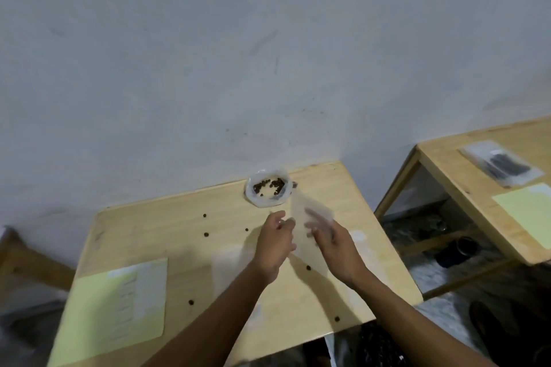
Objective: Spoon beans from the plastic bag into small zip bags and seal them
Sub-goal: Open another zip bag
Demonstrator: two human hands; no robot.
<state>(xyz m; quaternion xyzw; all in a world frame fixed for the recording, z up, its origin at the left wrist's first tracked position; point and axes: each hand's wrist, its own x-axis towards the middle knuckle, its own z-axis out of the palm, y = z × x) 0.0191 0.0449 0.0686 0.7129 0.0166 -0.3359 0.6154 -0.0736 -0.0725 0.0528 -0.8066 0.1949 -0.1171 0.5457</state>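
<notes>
Pale wood makes up the worktop (185,226), which stands against a grey wall. At its near left corner lies a yellow-green sheet (98,316) with a clear sleeve (146,289) overlapping its right part. Loose beans (190,302) are scattered over the wood, several at left centre and a few nearer the near right edge. Right of centre the left hand (275,243) is raised above the worktop with fingers curled, pinching the left edge of a small zip bag (310,226). The bag is clear, blurred, and held up between the two hands, tilted with its top pointing far. The right hand (335,243) grips the bag's right side, its fingers partly seen through the plastic. More clear plastic (229,265) lies flat on the wood under the left forearm. Far of the hands, close to the wall, sits the plastic bag (268,188) with its mouth rolled open and dark beans inside. Further right, well apart, a second wooden table (465,188) carries a clear packet with dark contents (504,167) and another yellow-green sheet (527,211).
</notes>
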